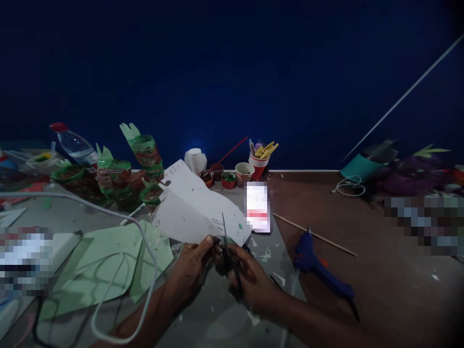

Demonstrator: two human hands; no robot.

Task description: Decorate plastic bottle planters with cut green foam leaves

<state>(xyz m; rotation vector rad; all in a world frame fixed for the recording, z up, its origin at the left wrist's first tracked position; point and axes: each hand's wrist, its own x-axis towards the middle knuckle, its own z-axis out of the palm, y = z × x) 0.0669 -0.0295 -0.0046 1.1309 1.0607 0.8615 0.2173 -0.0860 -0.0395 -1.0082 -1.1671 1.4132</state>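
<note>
My left hand [192,268] pinches the near edge of a large white sheet of paper [192,208] that is lifted off the floor. Its fingers are closed on the sheet. My right hand [250,280] is wrapped round black scissors [226,246], whose blades point up into the paper's lower edge. Small paper scraps [266,253] lie on the floor just beyond my hands.
Pale green paper sheets [105,261] lie at left with a white cable [119,227] looped over them. Green and red cut-bottle shapes [116,179], a water bottle [74,142], paint cups [244,174] stand by the blue wall. A blue glue gun [319,266] and a thin stick [315,235] lie at right.
</note>
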